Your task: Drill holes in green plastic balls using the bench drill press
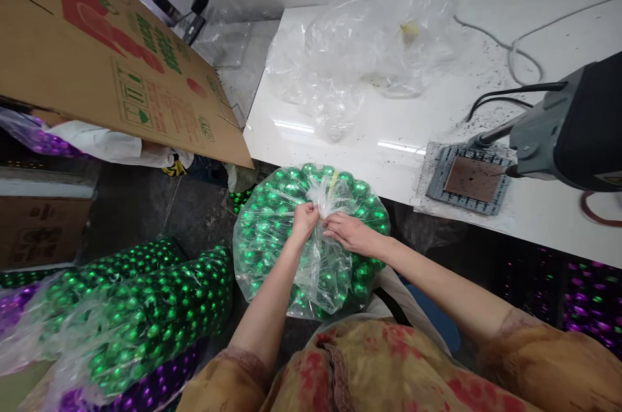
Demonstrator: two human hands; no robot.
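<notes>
A large clear plastic bag (272, 256) full of shiny green balls stands in front of me, its top gathered into a bunched neck. My left hand (305, 221) is closed in a pinch at the left side of that neck. From the right, my right hand (354, 234) has its fingers pressed together on the gathered plastic just below the pinch. A thin yellowish strand seems to lie between the fingertips, too small to make out. Loose plastic fans out above the hands, and a flap of it hangs down below them.
A white table (350, 153) holds crumpled clear bags (340, 43) and a machine (573, 120) over a grey plate (469, 180). At left, a cardboard box (160, 68) partly hides another person's white sleeve (104, 143). Bags of green balls (160, 315) lie on the floor.
</notes>
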